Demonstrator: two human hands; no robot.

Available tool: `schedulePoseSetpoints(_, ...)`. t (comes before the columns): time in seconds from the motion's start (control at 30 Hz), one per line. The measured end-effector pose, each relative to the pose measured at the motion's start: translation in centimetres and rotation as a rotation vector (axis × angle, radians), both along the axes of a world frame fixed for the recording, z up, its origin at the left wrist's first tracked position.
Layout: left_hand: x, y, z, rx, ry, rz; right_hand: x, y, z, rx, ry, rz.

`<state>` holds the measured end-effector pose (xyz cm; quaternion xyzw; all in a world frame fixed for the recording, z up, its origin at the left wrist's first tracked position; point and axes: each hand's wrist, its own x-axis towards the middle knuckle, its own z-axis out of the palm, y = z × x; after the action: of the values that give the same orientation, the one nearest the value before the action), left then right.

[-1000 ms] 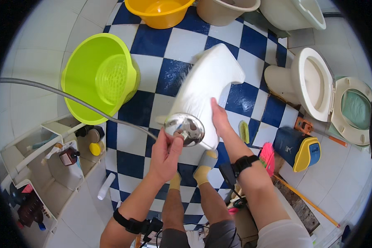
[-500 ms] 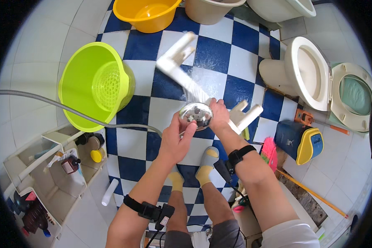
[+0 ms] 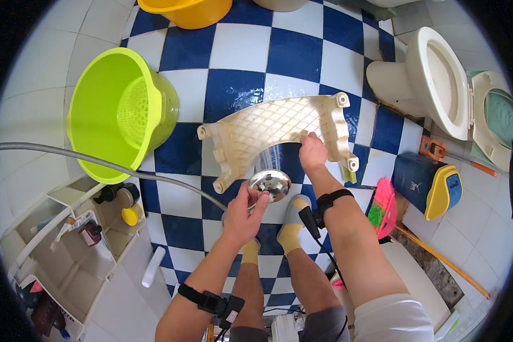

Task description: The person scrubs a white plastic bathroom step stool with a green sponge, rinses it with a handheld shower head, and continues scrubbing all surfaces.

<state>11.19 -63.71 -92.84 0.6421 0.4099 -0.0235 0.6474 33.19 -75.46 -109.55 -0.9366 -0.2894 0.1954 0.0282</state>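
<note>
The cream plastic footstool [image 3: 279, 117] is being held out over the checkered floor [image 3: 233, 91], ribbed underside turned toward the camera, its curved cutout facing the person. At the inner edge of that cutout it is being gripped by the right hand [image 3: 313, 155], clamped near the right-hand legs, probably so that the broad lattice is being left bare for the water. And here is the shower head [image 3: 271, 185], being held in the closed grip of the left hand [image 3: 248, 219], just below the cutout; fine streams are being sent away from the body, seemingly so that the stool is being wetted while the legs behind are being spared. The hose [image 3: 91, 159] is being left to sag past the green basin [image 3: 168, 108], apparently to allow slack.

Now for what is being kept from sight: the spraying face is being hidden by the chrome back, and the stool's top is being turned away. Part of the right-hand grip is being masked by the hand itself. Whether the stool is being supported by the floor cannot be told. The orange basin [image 3: 185, 14] is being cut off by the upper edge.
</note>
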Motion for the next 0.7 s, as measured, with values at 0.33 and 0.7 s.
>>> schedulePoseSetpoints(0.33, -0.1, -1.7, -2.5, -0.02, -0.07, 0.011, -5.2, 3.1, 1.8, 0.499, 0.853, -0.648)
schedulePoseSetpoints(0.7, 2.5, -1.9, 1.4, -0.077, -0.326, -0.092, -4.5, -1.2, 11.8, 0.915, 1.591, -1.047)
